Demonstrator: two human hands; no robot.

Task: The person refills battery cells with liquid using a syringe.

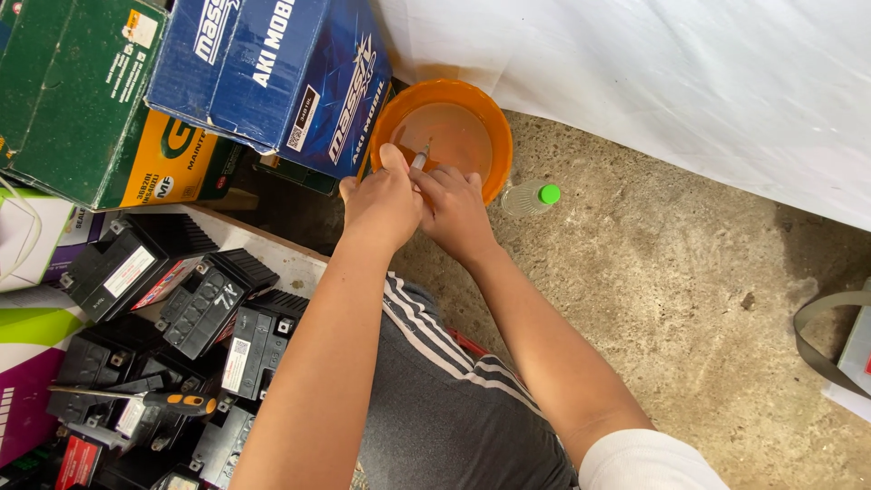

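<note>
I see both hands meeting at the upper middle of the frame, over an orange bowl (445, 136) of water on the floor (653, 272). My left hand (381, 204) has its fingers curled shut, thumb up against a thin syringe-like tube (422, 156) whose tip points into the bowl. My right hand (454, 209) presses beside it, fingers folded together around the tube's lower end. A green-capped bottle (531, 197) lies just right of the bowl. Black batteries (209, 304) crowd the lower left, boxes (263, 73) stacked in the upper left.
</note>
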